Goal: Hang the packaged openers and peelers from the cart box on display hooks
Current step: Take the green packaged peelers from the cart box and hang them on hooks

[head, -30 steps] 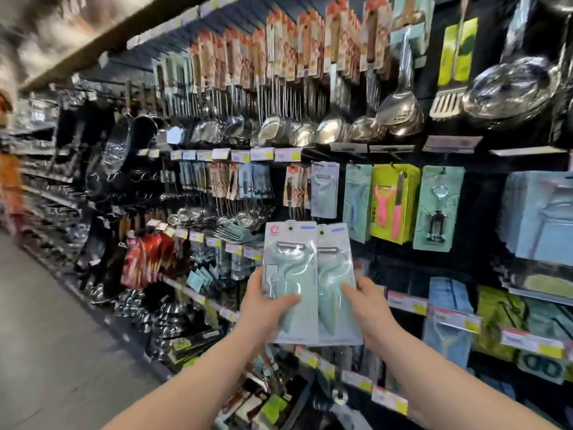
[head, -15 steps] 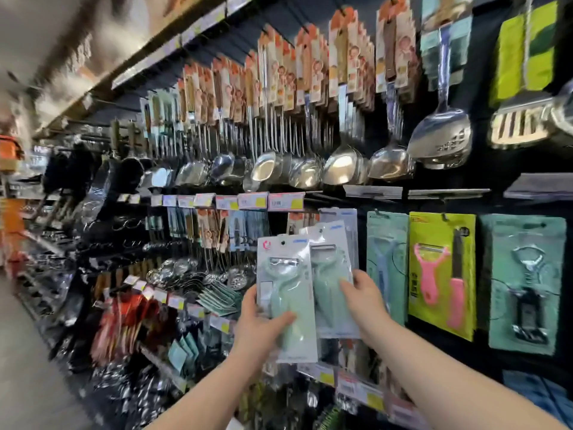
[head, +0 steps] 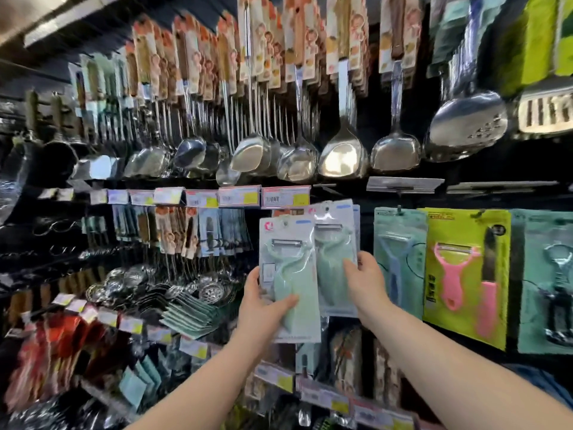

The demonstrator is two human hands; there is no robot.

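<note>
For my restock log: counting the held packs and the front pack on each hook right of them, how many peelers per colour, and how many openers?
Mint-green: 2, left peeler pack in the left hand, right peeler pack in the right hand
Blue peeler: 1
Pink peeler: 1
Corkscrew opener: 1
Total: 5

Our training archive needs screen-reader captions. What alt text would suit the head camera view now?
Two bare hands hold pale green packaged peelers before a shop display wall: the left hand grips the front peeler pack, the right hand the rear peeler pack, slightly higher. Steel utensils hang above; a pink peeler pack hangs to the right.
</note>
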